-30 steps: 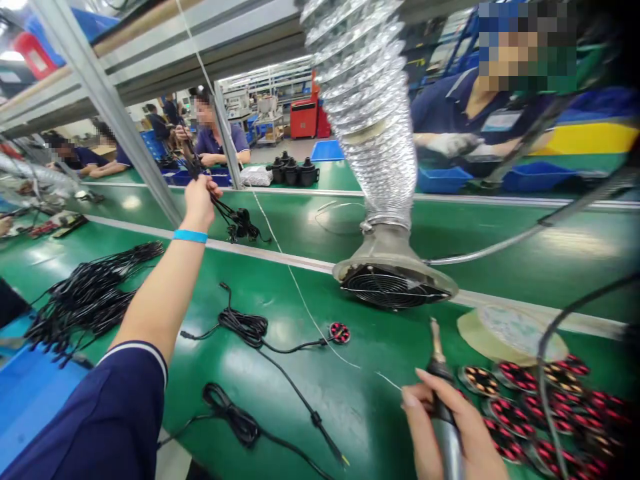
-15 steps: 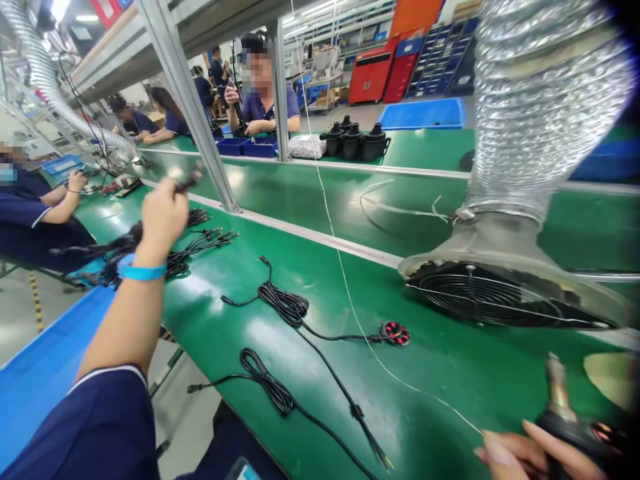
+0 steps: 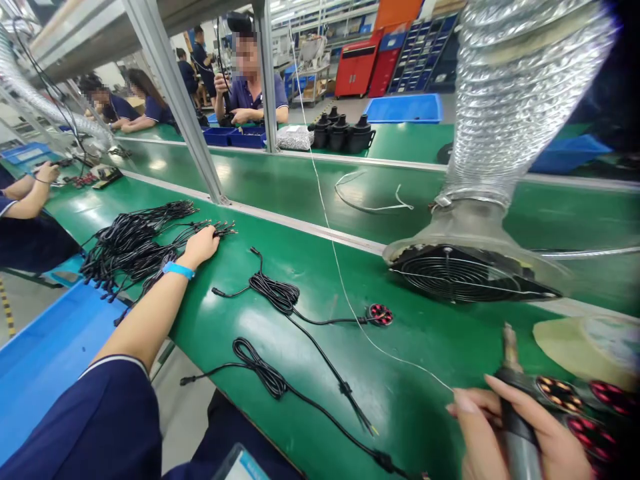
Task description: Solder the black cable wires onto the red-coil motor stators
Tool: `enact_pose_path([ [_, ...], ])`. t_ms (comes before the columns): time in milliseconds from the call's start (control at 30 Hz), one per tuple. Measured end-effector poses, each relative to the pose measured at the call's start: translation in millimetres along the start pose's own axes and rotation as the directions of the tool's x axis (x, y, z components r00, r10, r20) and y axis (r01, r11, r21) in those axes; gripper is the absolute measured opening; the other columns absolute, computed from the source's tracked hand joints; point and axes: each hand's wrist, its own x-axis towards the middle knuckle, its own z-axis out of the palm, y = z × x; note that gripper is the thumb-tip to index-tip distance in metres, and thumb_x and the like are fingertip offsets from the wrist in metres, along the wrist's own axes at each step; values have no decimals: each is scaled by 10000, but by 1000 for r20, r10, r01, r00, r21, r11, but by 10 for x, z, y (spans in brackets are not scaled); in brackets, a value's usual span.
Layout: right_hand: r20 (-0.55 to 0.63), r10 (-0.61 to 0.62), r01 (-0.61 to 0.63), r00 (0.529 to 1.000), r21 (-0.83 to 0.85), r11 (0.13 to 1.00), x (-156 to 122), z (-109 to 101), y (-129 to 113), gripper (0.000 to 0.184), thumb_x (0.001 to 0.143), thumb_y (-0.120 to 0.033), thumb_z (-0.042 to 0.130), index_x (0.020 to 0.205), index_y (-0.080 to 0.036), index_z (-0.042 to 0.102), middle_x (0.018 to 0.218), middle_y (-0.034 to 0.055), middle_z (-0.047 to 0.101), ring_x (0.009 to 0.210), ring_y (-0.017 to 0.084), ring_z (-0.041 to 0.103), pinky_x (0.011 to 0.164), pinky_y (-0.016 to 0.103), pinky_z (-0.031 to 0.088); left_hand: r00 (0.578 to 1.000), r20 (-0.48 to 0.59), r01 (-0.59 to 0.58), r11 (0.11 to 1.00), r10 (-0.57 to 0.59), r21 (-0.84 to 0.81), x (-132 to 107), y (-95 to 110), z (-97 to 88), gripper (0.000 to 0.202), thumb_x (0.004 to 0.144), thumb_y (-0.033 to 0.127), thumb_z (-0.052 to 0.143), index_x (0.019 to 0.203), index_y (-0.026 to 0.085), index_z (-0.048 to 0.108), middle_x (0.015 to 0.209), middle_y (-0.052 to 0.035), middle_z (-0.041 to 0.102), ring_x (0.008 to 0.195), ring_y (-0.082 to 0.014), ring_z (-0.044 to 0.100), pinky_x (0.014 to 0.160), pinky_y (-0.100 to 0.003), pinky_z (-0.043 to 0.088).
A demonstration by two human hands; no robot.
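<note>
My left hand [image 3: 203, 245] reaches over a pile of black cables [image 3: 135, 240] at the left of the bench. Its fingers curl around a cable near the stripped ends; the fingertips are partly hidden. At lower right, my right hand [image 3: 520, 433] grips a soldering iron [image 3: 511, 380], tip upward, and pinches thin solder wire [image 3: 400, 359] that hangs from above. Between the hands lie two coiled black cables, an upper one [image 3: 274, 293] and a lower one [image 3: 263, 373]. Beside the upper one's lead is a round part with red windings [image 3: 380, 315].
A fume hood with a foil duct [image 3: 485, 133] hangs over the bench's right side. More round wound parts [image 3: 560, 395] sit beside my right hand. A metal post [image 3: 173, 100] rises behind the pile. A blue tray [image 3: 60, 360] stands at left. Co-workers sit across and at left.
My left hand has come down from above the bench onto the cable pile, and the dark item it carried no longer shows separately. The view has shifted, showing more of my right hand and the iron.
</note>
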Motion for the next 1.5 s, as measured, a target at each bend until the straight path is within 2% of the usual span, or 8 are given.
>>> enact_pose_path([
  [233, 31, -69, 69, 997, 14, 998, -72, 35, -38, 405, 749, -491, 697, 1028, -208, 623, 734, 44, 663, 609, 198, 642, 699, 404, 537, 933, -285, -256, 961, 218, -104, -579, 713, -544, 331, 898, 276, 460, 1182, 135, 556, 1191, -182, 609, 1161, -343, 529, 996, -493, 407],
  [333, 57, -172, 171, 983, 31, 985, -119, 60, -46, 303, 813, -358, 672, 1061, -191, 616, 737, 20, 659, 606, 154, 634, 641, 322, 535, 679, -415, -732, 594, 605, -333, -1113, 1348, -730, 203, 932, 260, 451, 1052, 181, 595, 1031, -84, 666, 1017, -226, 586, 922, -368, 468],
  [433, 102, -304, 300, 947, 57, 952, -148, 64, -78, 246, 853, -245, 634, 1094, -206, 607, 758, 3, 663, 606, 129, 637, 614, 284, 548, 281, -319, -935, 183, 905, -303, -1606, 1943, -714, 236, 938, 274, 495, 1112, 159, 606, 1133, -100, 659, 1074, -243, 566, 945, -383, 460],
  [533, 128, -360, 354, 924, 66, 933, -162, 55, -104, 260, 869, -195, 607, 1128, -213, 587, 789, 6, 658, 642, 133, 648, 629, 291, 569, 159, -197, -943, 90, 967, -320, -1857, 2351, -572, 209, 932, 287, 528, 1031, 130, 623, 1050, -117, 663, 1018, -259, 574, 909, -388, 469],
  [700, 136, -427, 420, 894, 79, 904, -137, 68, -154, 274, 894, -154, 554, 1161, -215, 558, 811, 10, 658, 681, 131, 657, 656, 284, 578, 310, 18, -768, 262, 950, -585, -1839, 2574, -491, 155, 959, 198, 449, 861, 176, 567, 836, -36, 659, 757, -163, 594, 723, -285, 466],
  [867, 192, -468, 497, 862, -142, 856, 19, -40, -190, 232, 946, -193, 498, 1164, -191, 578, 874, 37, 724, 772, 147, 697, 743, 291, 578, 254, 149, -740, 291, 956, -606, -1718, 2469, -433, 153, 917, 158, 472, 775, 191, 519, 769, -5, 629, 700, -149, 572, 670, -277, 446],
  [1167, 314, -318, 446, 895, -585, 677, 345, -570, 170, 325, 921, -231, 427, 1185, -160, 604, 936, 96, 740, 841, 270, 678, 734, 416, 513, 473, -131, -776, 341, 871, -530, -1460, 2436, -103, 118, 898, 165, 480, 794, 186, 532, 1170, -115, 606, 1129, -248, 573, 980, -416, 479],
  [1500, 451, -323, 528, 832, -467, 709, 110, -193, -27, 349, 864, -124, 457, 1188, -181, 575, 874, 58, 712, 791, 229, 638, 715, 373, 473, 496, 47, -511, 335, 867, -792, -1618, 2459, -169, 80, 891, 215, 490, 825, 192, 531, 691, 16, 540, 639, -128, 503, 614, -271, 407],
])
